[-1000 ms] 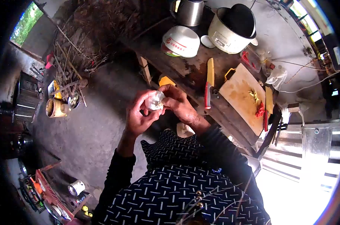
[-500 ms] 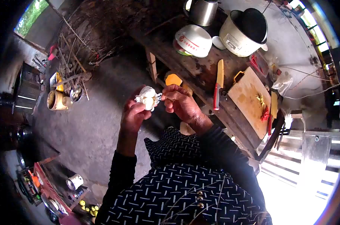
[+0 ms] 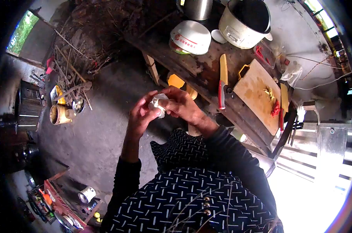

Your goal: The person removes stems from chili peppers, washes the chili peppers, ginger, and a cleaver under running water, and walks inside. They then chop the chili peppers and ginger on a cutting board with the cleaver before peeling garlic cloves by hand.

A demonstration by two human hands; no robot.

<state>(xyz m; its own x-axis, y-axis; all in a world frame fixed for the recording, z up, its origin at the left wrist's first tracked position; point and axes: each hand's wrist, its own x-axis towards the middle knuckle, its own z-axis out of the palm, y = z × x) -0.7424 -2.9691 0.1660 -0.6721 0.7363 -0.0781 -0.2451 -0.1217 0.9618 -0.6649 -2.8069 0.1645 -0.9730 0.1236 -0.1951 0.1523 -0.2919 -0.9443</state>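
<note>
A white garlic bulb (image 3: 157, 101) with papery skin is held up in front of my body, above the floor. My left hand (image 3: 138, 118) is closed round its left side, with the thumb in front. The fingers of my right hand (image 3: 188, 108) are closed on its right side, the thumb pressed against the cloves. Both hands cover much of the bulb, so its lower part and the far fingertips are hidden.
A wooden table (image 3: 201, 87) stands at the right. It bears a knife (image 3: 223, 79), a cutting board (image 3: 248, 91) with chopped red pieces (image 3: 276, 108) and pale yellow slices (image 3: 269, 93), a white bowl (image 3: 191, 37) and a pot (image 3: 238, 33). Firewood (image 3: 73, 66) lies back left.
My right hand has come in from beside the garlic bulb and now grips it together with my left. The view has shifted slightly.
</note>
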